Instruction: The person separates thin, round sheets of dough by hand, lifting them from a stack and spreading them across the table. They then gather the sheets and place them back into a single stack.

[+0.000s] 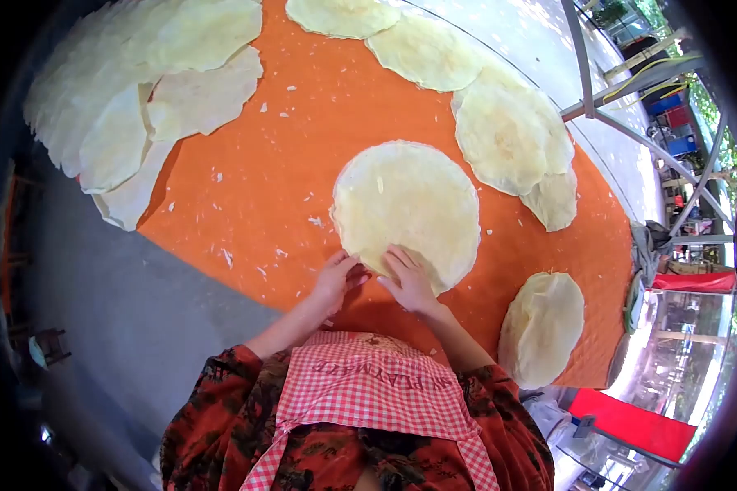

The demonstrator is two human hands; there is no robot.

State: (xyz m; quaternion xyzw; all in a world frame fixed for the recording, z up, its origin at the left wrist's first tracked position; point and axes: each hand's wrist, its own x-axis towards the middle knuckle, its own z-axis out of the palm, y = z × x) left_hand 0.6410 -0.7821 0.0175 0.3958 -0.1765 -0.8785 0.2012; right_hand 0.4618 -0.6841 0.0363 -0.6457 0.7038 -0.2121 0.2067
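A round stack of thin, pale flatbread (409,204) lies on the orange-covered table, its layered edge ragged at the left. My left hand (336,282) is at the near-left rim, with thumb and fingertips closed on the edge of a sheet. My right hand (408,282) rests on the near part of the top sheet, fingers stretched out and lying flat on it. What lies under the right palm is hidden.
Overlapping flatbreads cover the table's far left (139,57). More lie along the far right edge (512,131), and another stack (542,327) sits near my right arm. Crumbs dot the orange cover (246,180). Metal poles (630,135) stand beyond the table.
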